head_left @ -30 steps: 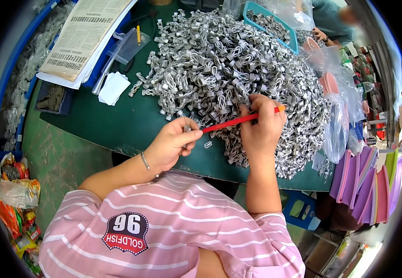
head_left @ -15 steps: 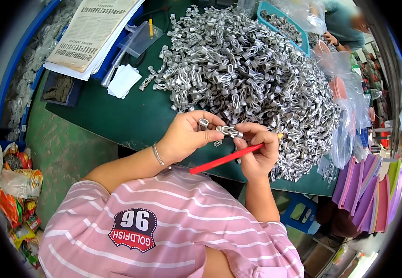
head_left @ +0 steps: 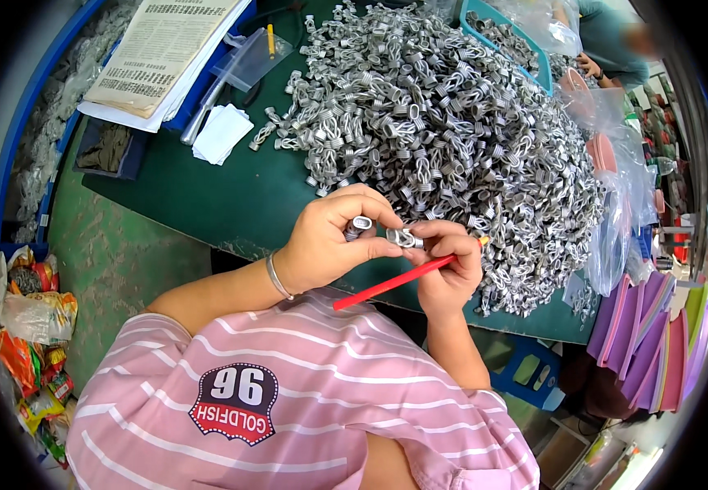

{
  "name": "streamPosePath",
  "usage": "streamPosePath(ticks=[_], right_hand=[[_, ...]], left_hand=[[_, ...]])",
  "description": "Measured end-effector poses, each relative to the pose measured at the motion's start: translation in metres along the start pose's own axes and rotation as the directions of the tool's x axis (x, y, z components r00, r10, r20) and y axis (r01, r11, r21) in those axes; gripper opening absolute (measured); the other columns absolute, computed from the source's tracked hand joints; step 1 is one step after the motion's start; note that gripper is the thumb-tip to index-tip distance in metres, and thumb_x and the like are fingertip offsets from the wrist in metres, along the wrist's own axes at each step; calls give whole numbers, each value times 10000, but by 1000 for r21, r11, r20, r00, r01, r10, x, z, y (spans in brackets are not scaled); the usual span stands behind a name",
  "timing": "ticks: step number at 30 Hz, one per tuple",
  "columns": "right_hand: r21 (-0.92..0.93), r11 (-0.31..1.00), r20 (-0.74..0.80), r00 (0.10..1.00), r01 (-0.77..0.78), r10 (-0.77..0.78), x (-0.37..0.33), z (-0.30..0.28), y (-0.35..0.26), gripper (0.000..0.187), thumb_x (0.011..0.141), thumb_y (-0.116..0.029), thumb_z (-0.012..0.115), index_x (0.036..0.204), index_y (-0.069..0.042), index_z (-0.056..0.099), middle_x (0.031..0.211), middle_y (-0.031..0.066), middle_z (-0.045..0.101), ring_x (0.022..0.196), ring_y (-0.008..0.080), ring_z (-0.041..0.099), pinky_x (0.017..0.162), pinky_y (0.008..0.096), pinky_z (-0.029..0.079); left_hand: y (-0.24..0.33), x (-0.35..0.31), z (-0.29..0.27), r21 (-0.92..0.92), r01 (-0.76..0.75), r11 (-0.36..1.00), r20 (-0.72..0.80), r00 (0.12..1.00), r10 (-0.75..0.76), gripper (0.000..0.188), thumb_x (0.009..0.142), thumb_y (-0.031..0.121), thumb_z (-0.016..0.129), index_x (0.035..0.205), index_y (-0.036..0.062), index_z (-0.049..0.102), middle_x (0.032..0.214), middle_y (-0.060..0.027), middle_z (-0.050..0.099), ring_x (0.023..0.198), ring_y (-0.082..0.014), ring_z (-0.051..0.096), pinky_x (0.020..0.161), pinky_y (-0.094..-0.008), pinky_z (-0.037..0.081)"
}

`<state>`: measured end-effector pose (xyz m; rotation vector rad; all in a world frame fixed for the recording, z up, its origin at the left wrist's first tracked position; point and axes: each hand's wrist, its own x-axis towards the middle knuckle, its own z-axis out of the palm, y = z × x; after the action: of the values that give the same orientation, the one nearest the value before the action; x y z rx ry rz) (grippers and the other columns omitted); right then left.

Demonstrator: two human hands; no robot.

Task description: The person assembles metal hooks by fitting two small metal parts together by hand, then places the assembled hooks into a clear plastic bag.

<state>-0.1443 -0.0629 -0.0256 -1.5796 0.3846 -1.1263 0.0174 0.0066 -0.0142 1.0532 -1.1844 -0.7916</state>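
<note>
My left hand [head_left: 325, 233] is closed, holding a small grey metal fitting [head_left: 358, 226] with an oval opening between its fingers. Its thumb and fingertips also pinch a second grey fitting [head_left: 403, 238], which my right hand [head_left: 449, 261] grips from the other side. This second piece has an open loop facing up. A slim red pen-like stick [head_left: 395, 282] rests in my right hand, slanting down to the left across my shirt, and a yellow tip shows past the knuckles. Just beyond both hands lies a large heap of similar grey fittings [head_left: 443, 122].
The heap covers much of the green table [head_left: 207, 196]. A blue tray [head_left: 543, 73] of fittings stands behind it. White paper slips [head_left: 221, 135], a stack of printed sheets [head_left: 154, 57] and a dark bin [head_left: 109, 151] lie at the left. Another person [head_left: 611, 41] sits at far right.
The fitting between my hands has turned, so its opening now faces up more. The one in my left fingers has tilted slightly. My right hand has moved a little left with the red stick.
</note>
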Motion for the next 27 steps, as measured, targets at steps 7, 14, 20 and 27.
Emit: streamPosePath(ticks=[7, 14, 20, 27], right_hand=[[-146, 980, -27, 990, 134, -139, 5, 9, -12, 453, 646, 73, 720, 867, -77, 355, 918, 142, 564, 756, 173, 537, 672, 267, 454], [-322, 858, 227, 912, 401, -341, 20, 8, -22, 323, 646, 21, 725, 745, -49, 426, 886, 146, 628, 763, 266, 603, 654, 344, 479], [-762, 550, 130, 912, 343, -390, 71, -12, -12, 253, 619, 64, 679, 733, -38, 477, 815, 112, 614, 708, 277, 559, 609, 333, 447], [-719, 643, 24, 934, 264, -357, 79, -17, -18, 212, 677, 108, 625, 737, -22, 468, 794, 120, 612, 673, 233, 584, 581, 289, 467]], left_hand=[[-6, -8, -2, -597, 546, 587, 195, 809, -554, 235, 755, -30, 635, 985, -10, 590, 913, -64, 589, 697, -74, 498, 583, -177, 390], [-7, -9, -1, -762, 592, 262, 346, 714, -608, 245, 873, 109, 503, 1103, 24, 499, 907, -70, 592, 811, -147, 588, 655, -286, 498], [-21, -10, -5, -791, 550, 269, 259, 698, -667, 157, 863, 125, 538, 1005, 72, 497, 819, -14, 529, 713, -114, 523, 558, -232, 426], [-12, -9, -3, -704, 559, 438, 76, 672, -736, 171, 844, 112, 573, 985, 54, 495, 784, -17, 520, 670, -99, 493, 521, -212, 379]])
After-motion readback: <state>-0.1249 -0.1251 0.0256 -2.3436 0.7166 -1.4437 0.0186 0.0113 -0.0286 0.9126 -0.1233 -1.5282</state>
